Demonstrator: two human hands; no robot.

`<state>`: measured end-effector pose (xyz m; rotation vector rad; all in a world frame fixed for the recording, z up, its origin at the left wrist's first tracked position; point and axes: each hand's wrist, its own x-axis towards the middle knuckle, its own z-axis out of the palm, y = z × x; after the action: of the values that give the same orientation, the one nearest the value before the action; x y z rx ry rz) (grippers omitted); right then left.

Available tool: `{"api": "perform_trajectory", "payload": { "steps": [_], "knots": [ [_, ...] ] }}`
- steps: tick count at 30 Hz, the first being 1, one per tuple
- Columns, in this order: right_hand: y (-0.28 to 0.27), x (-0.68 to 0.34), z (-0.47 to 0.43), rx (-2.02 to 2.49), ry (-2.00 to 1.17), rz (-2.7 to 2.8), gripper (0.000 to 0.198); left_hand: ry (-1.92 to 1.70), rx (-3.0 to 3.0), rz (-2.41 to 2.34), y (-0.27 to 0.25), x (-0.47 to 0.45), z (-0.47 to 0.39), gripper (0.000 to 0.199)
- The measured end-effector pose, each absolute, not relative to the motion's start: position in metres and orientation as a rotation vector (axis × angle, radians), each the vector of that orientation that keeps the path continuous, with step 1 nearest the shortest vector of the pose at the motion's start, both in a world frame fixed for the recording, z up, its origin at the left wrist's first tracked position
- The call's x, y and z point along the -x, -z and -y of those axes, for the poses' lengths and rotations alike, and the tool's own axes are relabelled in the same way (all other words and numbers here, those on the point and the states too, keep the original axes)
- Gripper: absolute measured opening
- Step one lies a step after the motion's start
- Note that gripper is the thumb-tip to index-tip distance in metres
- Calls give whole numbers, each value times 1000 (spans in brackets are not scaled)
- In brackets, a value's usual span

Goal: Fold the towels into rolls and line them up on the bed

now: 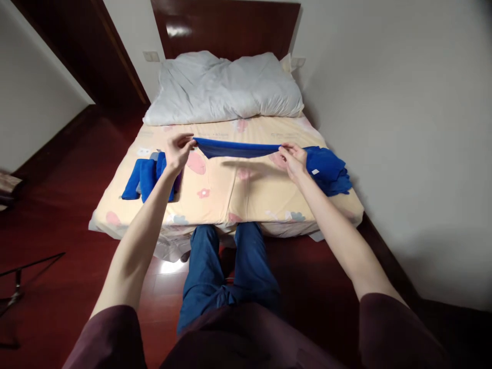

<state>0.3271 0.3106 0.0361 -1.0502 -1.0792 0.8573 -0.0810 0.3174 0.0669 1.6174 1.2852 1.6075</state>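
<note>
A blue cloth [238,148], seemingly a towel, is stretched level between my two hands above the bed. My left hand [179,150] pinches its left end, and my right hand [294,160] pinches its right end. Its shadow falls on the sheet beneath, so it hangs clear of the bed. Left of it, several rolled or folded blue cloths [148,179] lie side by side, partly hidden by my left hand and forearm. A loose heap of blue cloth [326,170] with a small white tag rests just beyond my right hand.
The bed [215,200] has a pale yellow sheet with pink patterns. A white quilt or large pillow [230,87] lies by the dark wooden headboard [230,25]. The bed's right side runs close to a wall [403,128]. A thin black stand [17,287] is on the floor at left.
</note>
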Motion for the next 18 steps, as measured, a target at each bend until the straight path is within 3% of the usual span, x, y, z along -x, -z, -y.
{"api": "perform_trajectory", "payload": {
  "steps": [5, 11, 18],
  "knots": [
    [62, -330, -267, 1204, -894, 1121, 41, -1451, -1604, -1530, 37, 81, -263, 45],
    [165, -316, -198, 1526, -1117, 1000, 41, -932, -1411, -1831, 156, 66, -198, 36],
    [175, -306, -190, 1665, -1173, 849, 36, -776, -1298, -1834, 181, 59, -185, 49]
  ]
}}
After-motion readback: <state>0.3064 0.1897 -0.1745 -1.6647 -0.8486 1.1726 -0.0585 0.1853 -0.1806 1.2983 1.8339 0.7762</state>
